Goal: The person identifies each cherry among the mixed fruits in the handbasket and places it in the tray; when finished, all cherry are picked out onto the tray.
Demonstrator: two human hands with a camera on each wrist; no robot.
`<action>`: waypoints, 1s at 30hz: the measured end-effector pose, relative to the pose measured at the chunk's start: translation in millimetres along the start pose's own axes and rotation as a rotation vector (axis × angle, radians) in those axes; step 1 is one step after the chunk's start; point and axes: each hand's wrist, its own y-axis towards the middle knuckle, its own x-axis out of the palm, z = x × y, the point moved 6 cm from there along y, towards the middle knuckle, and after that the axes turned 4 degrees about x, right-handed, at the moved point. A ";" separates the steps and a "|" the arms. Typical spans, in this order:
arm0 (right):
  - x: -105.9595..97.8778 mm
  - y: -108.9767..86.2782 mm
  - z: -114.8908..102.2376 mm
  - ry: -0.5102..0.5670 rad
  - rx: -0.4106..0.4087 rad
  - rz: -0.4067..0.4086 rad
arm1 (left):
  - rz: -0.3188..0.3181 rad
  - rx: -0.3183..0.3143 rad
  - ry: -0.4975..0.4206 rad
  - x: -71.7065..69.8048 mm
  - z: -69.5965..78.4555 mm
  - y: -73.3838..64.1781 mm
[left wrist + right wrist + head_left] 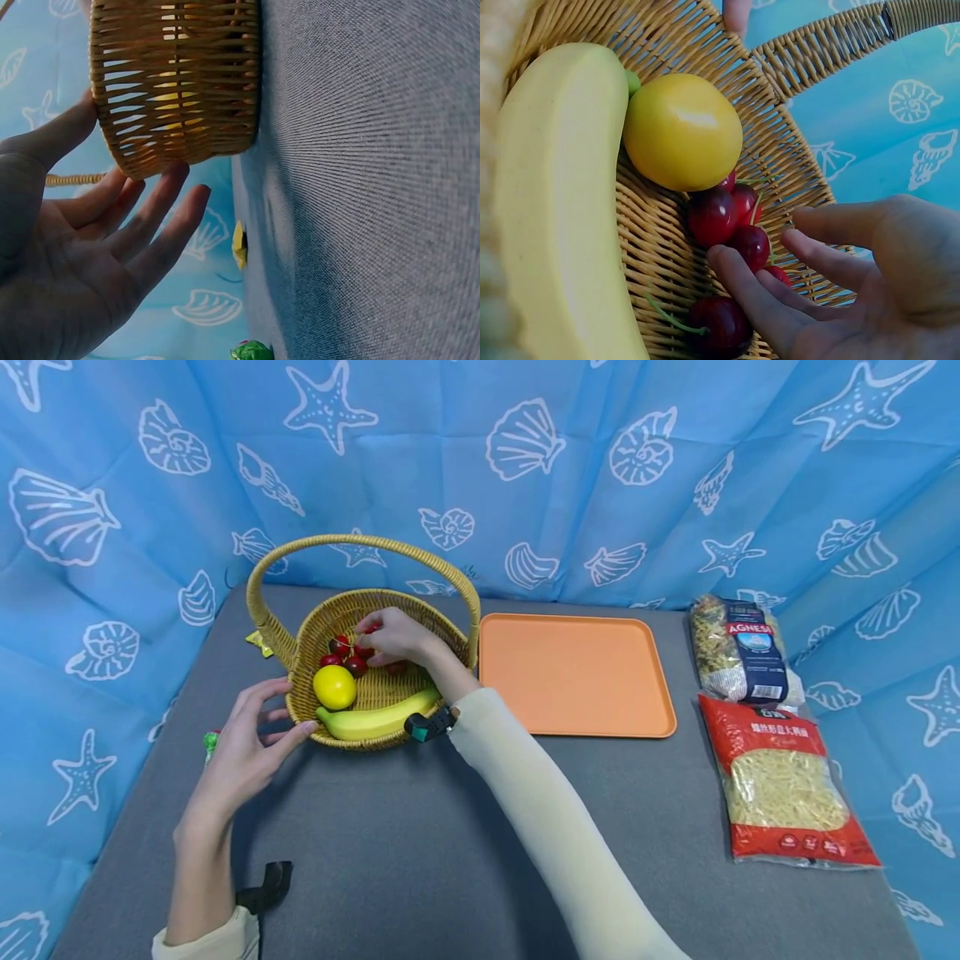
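Head view: on a tabletop (pixel 450 843), a basket (pixel 326 622) is standing beside an orange tray (pixel 573 677). The left hand (pixel 251 735) is touching the basket's rim, fingers spread; the right hand (pixel 401 637) is hovering within, fingers parted, gripping nothing. Inside are lying a banana (pixel 375 722), a yellow fruit (pixel 334 687) and, by those fingertips, red cherries (pixel 711 217).
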 end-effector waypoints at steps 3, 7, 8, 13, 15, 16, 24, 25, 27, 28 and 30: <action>2.5 0.6 1.1 0.021 0.006 -0.009 | 0.001 -0.004 0.009 0.2 0.1 0.0; 5.2 2.0 2.4 0.027 0.014 -0.021 | 0.002 -0.006 0.019 0.3 0.4 0.0; 5.8 2.3 2.9 0.034 0.019 -0.025 | 0.002 -0.007 0.019 0.3 0.4 0.0; 7.3 1.9 3.1 0.038 0.017 -0.032 | 0.001 -0.016 0.033 -0.2 0.8 -0.3; 6.1 1.4 2.6 0.008 0.003 -0.012 | 0.001 -0.016 0.041 -0.1 1.1 -0.3; 5.3 1.0 2.3 -0.009 -0.002 0.003 | 0.001 -0.016 0.043 0.0 1.1 -0.2; -2.6 -8.0 -3.6 -0.058 -0.095 0.123 | 0.002 -0.026 0.045 0.4 0.5 -0.5; -3.2 -11.0 -5.1 -0.060 -0.110 0.128 | 0.001 -0.027 0.045 0.3 0.6 -0.6; -4.6 -18.7 -8.3 -0.046 -0.141 0.132 | 0.001 -0.027 0.045 0.2 0.6 -0.5; -5.1 -23.2 -9.7 -0.042 -0.157 0.129 | 0.000 -0.026 0.045 0.2 0.6 -0.5; -6.3 -34.7 -12.9 -0.042 -0.190 0.119 | 0.000 -0.027 0.045 0.2 0.5 -0.3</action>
